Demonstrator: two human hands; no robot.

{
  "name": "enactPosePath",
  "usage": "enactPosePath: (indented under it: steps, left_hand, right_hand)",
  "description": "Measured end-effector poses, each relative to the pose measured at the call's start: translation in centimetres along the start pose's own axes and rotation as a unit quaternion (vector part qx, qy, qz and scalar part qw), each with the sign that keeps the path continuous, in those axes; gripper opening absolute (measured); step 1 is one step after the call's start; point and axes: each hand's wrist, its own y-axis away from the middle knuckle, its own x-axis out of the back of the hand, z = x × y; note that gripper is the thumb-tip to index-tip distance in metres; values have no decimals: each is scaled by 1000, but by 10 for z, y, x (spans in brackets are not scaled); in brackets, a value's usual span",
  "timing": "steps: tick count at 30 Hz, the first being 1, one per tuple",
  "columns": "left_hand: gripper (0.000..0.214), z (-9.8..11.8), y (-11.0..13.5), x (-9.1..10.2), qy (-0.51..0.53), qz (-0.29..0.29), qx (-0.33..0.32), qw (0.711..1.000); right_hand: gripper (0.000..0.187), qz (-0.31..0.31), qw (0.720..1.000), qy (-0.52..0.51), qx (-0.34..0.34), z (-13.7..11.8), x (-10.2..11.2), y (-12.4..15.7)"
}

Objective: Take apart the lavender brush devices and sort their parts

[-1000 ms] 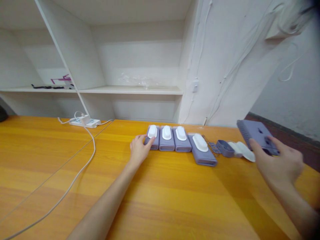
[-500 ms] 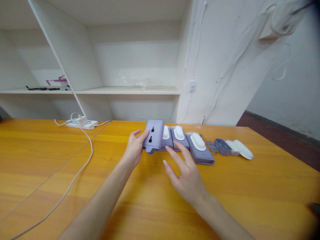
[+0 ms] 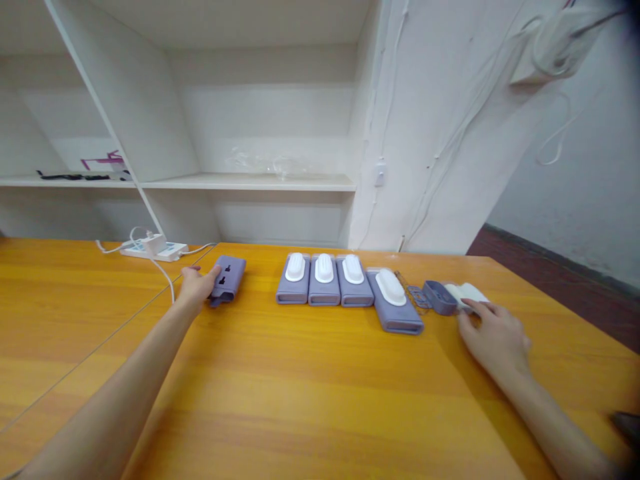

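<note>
My left hand (image 3: 197, 285) grips a purple plastic case (image 3: 231, 279) by its left side. The case has two black keyhole slots in its face and is tilted just over the table, left of the row. At the right, my right hand (image 3: 495, 337) has its thumb and curled fingers on a white plastic cover (image 3: 474, 291), partly hiding it. Beside that lie a smaller white piece (image 3: 454, 292) and a purple oval cup (image 3: 440, 298). Between the hands, several similar purple cases (image 3: 325, 293) lie with white oval caps (image 3: 296, 267) on top; the rightmost case (image 3: 400, 319) sits nearer and at an angle.
A flat purple slotted part (image 3: 418, 297) lies left of the cup. A white power strip (image 3: 173, 251) with a plug and cable is at the back left. White shelving (image 3: 250, 181) stands behind the wooden table (image 3: 300, 387). A dark object (image 3: 627, 425) shows at the right edge.
My left hand has carried the purple case leftward, away from the row. My right hand has moved right, from beside the row to the white cover.
</note>
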Motion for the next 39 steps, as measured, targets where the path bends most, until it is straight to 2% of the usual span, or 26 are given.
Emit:
enactPosePath:
  steps: [3, 6, 10, 13, 17, 23, 27, 29, 32, 34, 36, 39]
  left_hand:
    - [70, -4, -10, 0, -64, 4, -9, 998]
    - [59, -9, -11, 2, -108, -7, -35, 994]
    - [59, -13, -1, 5, -133, -41, -84, 987]
    - [68, -13, 9, 5, -154, -51, -116, 980]
    - [69, -11, 16, 6, -230, -47, -165, 958]
    - [75, -14, 16, 5, -266, -48, -185, 945]
    - [77, -16, 17, 8, -278, -48, -187, 941]
    - [74, -15, 22, 8, -291, -30, -200, 935]
    - [65, -4, 41, 6, -315, 57, -296, 900]
    - [61, 9, 64, 3, -290, 80, -382, 874]
    - [58, 23, 96, 0, -255, 34, -465, 847]
    - [57, 41, 157, 0, -196, -93, -587, 780]
  right_hand:
    - [41, -18, 999, 39, 9, 2, -1, 0]
    - [37, -6, 999, 51, 17, -1, 1, -3]
    - [33, 14, 1000, 15, 14, 0, 3, -3]
    - [33, -3, 1000, -11, 1, 0, 6, -3]
    - [34, -17, 1000, -21, -10, -3, 9, -4]
    - [31, 57, 998, -27, 3, -9, 14, -4]
    - [30, 100, 994, -43, 20, -22, 27, -2]
    - [29, 118, 991, -54, 29, -32, 36, -2]
    - [27, 147, 984, -83, 60, -52, 51, 0]
    - [26, 159, 976, -108, 106, -72, 61, 6]
    - [23, 156, 964, -135, 167, -96, 73, 18]
    - [16, 127, 944, -182, 243, -136, 91, 48]
